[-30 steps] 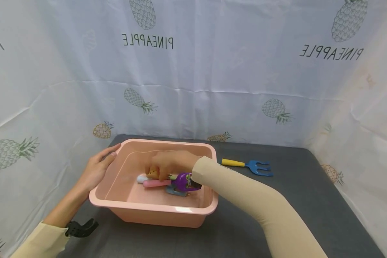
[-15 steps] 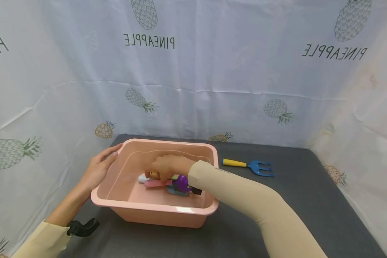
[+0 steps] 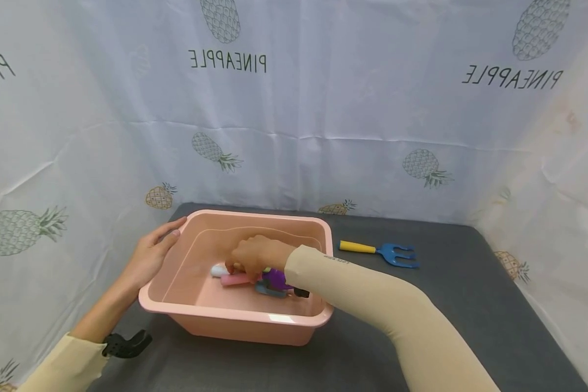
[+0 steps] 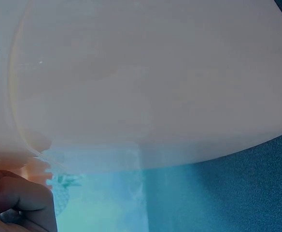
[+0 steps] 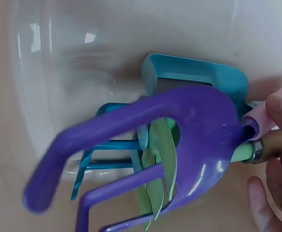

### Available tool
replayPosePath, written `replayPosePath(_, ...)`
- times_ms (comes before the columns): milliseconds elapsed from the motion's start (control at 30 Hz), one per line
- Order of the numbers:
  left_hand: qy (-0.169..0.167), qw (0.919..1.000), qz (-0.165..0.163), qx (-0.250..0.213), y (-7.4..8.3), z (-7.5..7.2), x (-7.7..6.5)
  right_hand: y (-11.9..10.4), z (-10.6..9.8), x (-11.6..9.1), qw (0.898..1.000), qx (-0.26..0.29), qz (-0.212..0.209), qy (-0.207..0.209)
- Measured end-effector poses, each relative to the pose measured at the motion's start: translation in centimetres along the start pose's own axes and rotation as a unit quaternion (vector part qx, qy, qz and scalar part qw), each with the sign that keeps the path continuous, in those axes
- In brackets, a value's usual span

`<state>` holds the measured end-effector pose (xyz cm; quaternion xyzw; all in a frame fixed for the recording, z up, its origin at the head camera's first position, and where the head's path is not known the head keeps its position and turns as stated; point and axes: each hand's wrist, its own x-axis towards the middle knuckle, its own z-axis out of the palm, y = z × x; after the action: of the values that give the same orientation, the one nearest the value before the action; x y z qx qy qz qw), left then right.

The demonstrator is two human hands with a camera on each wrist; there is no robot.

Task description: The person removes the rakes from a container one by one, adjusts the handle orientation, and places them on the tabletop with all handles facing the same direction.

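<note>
My left hand (image 3: 149, 255) holds the left rim of a pink plastic basin (image 3: 235, 314); in the left wrist view its bent fingers (image 4: 22, 195) show at the lower left. Inside the basin, my right hand (image 3: 259, 255) reaches down with fingers curled over the wooden handle (image 5: 271, 144) of a green hand rake (image 5: 165, 154). Its thumb lies against the pink handle (image 3: 235, 279) of a purple hand fork (image 5: 204, 140), which overlaps the green rake. A teal trowel (image 5: 199, 70) and a teal fork (image 5: 107, 144) lie beneath. The wooden handle's end is hidden by the fingers.
A blue hand fork with a yellow handle (image 3: 357, 247) lies on the dark table (image 3: 451, 288), right of the basin. A white-blue handle (image 3: 219, 270) pokes out left of my right hand. Pineapple-print curtains (image 3: 299, 103) stand behind and at both sides.
My right hand's fingers have closed down over the wooden handle, whose end showed before, and moved slightly right. The left hand stays at the rim.
</note>
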<state>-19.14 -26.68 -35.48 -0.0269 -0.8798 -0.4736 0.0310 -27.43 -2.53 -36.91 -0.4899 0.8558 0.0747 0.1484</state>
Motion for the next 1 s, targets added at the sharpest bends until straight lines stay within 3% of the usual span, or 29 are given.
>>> replayPosePath(433, 0.001, 0.9999, 0.002, -0.010, 0.3, 0.0, -0.1, -0.7, 0.4, -0.2, 0.998, -0.042, 0.015, 0.038)
replayPosePath(767, 0.003, 1.0000, 0.004, -0.004, 0.3, 0.1, -0.1, 0.0, -0.3, 0.2, 0.999, 0.042, 0.013, 0.002)
replayPosePath(1000, 0.006, 1.0000, 0.007, -0.002, 0.2, 0.1, -0.1, 1.0, -1.1, -0.1, 0.988, 0.153, 0.011, -0.028)
